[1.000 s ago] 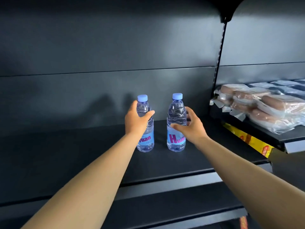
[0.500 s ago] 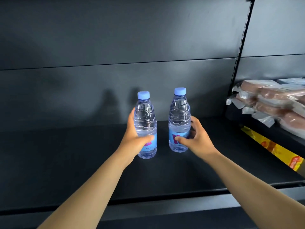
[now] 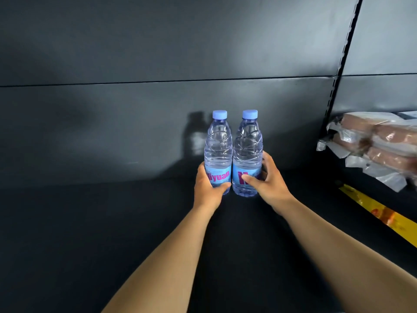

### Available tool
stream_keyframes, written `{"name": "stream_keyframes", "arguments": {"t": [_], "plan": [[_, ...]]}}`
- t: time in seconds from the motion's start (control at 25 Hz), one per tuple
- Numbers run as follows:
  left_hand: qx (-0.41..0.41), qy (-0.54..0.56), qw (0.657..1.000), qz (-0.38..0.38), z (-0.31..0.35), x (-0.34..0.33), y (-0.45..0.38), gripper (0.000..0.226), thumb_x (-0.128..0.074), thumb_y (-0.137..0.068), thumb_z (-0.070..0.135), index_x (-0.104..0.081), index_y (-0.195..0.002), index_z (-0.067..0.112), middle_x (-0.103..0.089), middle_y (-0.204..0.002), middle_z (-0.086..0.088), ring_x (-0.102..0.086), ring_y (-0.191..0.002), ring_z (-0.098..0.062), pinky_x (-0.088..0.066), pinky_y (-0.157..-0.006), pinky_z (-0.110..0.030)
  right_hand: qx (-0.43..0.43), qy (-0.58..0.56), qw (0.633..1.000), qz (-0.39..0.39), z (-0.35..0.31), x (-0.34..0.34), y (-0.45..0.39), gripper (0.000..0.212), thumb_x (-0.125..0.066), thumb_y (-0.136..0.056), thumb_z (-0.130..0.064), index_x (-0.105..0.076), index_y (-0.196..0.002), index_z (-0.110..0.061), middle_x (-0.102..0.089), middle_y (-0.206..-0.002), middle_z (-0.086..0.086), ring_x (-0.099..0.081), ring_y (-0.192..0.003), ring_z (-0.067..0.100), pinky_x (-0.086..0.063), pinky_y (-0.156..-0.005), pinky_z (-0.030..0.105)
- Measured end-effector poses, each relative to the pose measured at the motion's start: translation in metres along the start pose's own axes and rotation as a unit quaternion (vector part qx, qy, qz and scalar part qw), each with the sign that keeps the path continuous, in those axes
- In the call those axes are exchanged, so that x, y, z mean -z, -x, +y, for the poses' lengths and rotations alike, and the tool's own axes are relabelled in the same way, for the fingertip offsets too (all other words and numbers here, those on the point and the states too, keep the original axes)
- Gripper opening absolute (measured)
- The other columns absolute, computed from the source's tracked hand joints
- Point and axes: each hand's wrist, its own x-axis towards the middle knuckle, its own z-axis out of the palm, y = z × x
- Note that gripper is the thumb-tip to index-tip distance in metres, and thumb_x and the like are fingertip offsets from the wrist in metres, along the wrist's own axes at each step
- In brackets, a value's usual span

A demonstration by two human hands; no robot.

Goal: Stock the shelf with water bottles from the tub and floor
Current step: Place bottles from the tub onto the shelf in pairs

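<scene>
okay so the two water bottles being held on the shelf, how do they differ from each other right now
The left bottle is gripped by the left hand, the right bottle by the right hand. The left bottle's label reads "iyuan" almost uncovered; the right bottle's label is mostly hidden behind the thumb. The right bottle's cap sits slightly higher in the picture. Both are upright, clear, blue-capped, blue-labelled and pressed side by side on the dark shelf.

The two water bottles, left [image 3: 218, 150] and right [image 3: 247, 150], are showing clear, glossy ribbed plastic, each wearing a smooth matt blue cap and a shiny printed blue label. The shelf [image 3: 112, 222] beneath them and the back panel [image 3: 158, 120] behind are looking like dark painted metal, smooth and matt, catching only soft glare. On the right, the packaged goods [image 3: 379, 143] are gleaming in crinkled glossy plastic film, beside a shiny yellow strip [image 3: 381, 213].
</scene>
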Motion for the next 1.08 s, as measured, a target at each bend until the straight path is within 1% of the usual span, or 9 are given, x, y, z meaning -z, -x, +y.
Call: {"name": "stream_keyframes", "arguments": {"t": [0.12, 0.28, 0.36, 0.44, 0.52, 0.6, 0.68, 0.84, 1.08], "plan": [[-0.032, -0.007, 0.999, -0.003, -0.012, -0.012, -0.020, 0.073, -0.077, -0.068, 0.005, -0.041, -0.129, 0.024, -0.055, -0.122, 0.003, -0.055, -0.109, -0.012, -0.043, -0.074, -0.012, -0.004, -0.019, 1.000, 0.014, 0.014, 0.009, -0.019, 0.066, -0.065, -0.083, 0.001, -0.037, -0.138, -0.024, -0.058, -0.123, -0.011, -0.058, -0.111, 0.000, -0.048, -0.098, 0.027], [-0.040, -0.030, 0.998, 0.024, -0.023, -0.016, -0.039, 0.075, -0.082, -0.062, 0.011, -0.044, -0.125, 0.024, -0.056, -0.120, 0.001, -0.057, -0.107, -0.013, -0.051, -0.086, -0.027, -0.006, -0.045, 0.999, 0.023, 0.029, 0.016, -0.032, 0.069, -0.063, -0.084, 0.002, -0.036, -0.141, -0.027, -0.056, -0.130, -0.007, -0.055, -0.117, 0.004, -0.046, -0.101, 0.031], [-0.040, -0.049, 0.997, 0.038, -0.023, -0.016, -0.041, 0.079, -0.084, -0.059, 0.015, -0.044, -0.126, 0.024, -0.053, -0.119, 0.001, -0.056, -0.106, -0.014, -0.049, -0.091, -0.030, -0.003, -0.036, 0.999, 0.025, 0.033, 0.016, -0.034, 0.070, -0.064, -0.085, -0.003, -0.035, -0.141, -0.032, -0.051, -0.134, -0.006, -0.052, -0.119, 0.003, -0.044, -0.102, 0.030], [-0.043, -0.075, 0.995, 0.054, -0.020, -0.017, -0.041, 0.080, -0.084, -0.060, 0.016, -0.044, -0.129, 0.022, -0.047, -0.116, 0.001, -0.052, -0.103, -0.013, -0.044, -0.088, -0.025, -0.012, -0.003, 0.999, 0.052, 0.034, 0.015, -0.035, 0.072, -0.072, -0.080, -0.013, -0.036, -0.138, -0.036, -0.043, -0.135, -0.006, -0.049, -0.118, 0.000, -0.041, -0.102, 0.027], [-0.045, -0.078, 0.994, 0.060, -0.019, -0.016, -0.040, 0.080, -0.084, -0.060, 0.016, -0.044, -0.129, 0.021, -0.046, -0.116, 0.001, -0.052, -0.103, -0.013, -0.043, -0.087, -0.025, -0.021, 0.044, 0.996, 0.070, 0.036, 0.014, -0.036, 0.076, -0.080, -0.071, -0.020, -0.039, -0.133, -0.034, -0.044, -0.132, -0.003, -0.050, -0.118, 0.007, -0.043, -0.100, 0.029], [-0.037, -0.062, 0.996, 0.049, -0.020, -0.017, -0.041, 0.078, -0.083, -0.060, 0.015, -0.045, -0.127, 0.023, -0.050, -0.120, 0.001, -0.056, -0.105, -0.015, -0.049, -0.090, -0.030, -0.028, 0.071, 0.994, 0.077, 0.037, 0.013, -0.036, 0.074, -0.082, -0.069, -0.019, -0.041, -0.130, -0.028, -0.051, -0.128, 0.000, -0.052, -0.117, 0.013, -0.045, -0.098, 0.029], [-0.028, -0.051, 0.997, 0.043, -0.020, -0.018, -0.041, 0.075, -0.082, -0.060, 0.014, -0.045, -0.125, 0.023, -0.051, -0.120, 0.000, -0.058, -0.106, -0.016, -0.052, -0.091, -0.036, -0.029, 0.086, 0.992, 0.083, 0.036, 0.013, -0.036, 0.070, -0.080, -0.071, -0.017, -0.042, -0.129, -0.024, -0.054, -0.125, 0.001, -0.054, -0.114, 0.013, -0.045, -0.094, 0.026], [-0.032, -0.080, 0.995, 0.056, -0.020, -0.016, -0.039, 0.068, -0.082, -0.064, 0.018, -0.045, -0.122, 0.019, -0.051, -0.121, -0.001, -0.056, -0.106, -0.016, -0.049, -0.088, -0.030, -0.039, 0.087, 0.992, 0.089, 0.033, 0.010, -0.035, 0.068, -0.078, -0.073, -0.016, -0.042, -0.131, -0.023, -0.056, -0.123, 0.000, -0.055, -0.111, 0.012, -0.047, -0.094, 0.027], [-0.029, -0.080, 0.995, 0.061, -0.021, -0.015, -0.040, 0.065, -0.083, -0.064, 0.022, -0.048, -0.118, 0.022, -0.056, -0.118, 0.002, -0.058, -0.103, -0.014, -0.050, -0.086, -0.029, -0.035, 0.088, 0.990, 0.103, 0.031, 0.009, -0.035, 0.069, -0.079, -0.073, -0.015, -0.043, -0.131, -0.021, -0.058, -0.120, -0.002, -0.055, -0.106, 0.009, -0.044, -0.086, 0.020]]}}
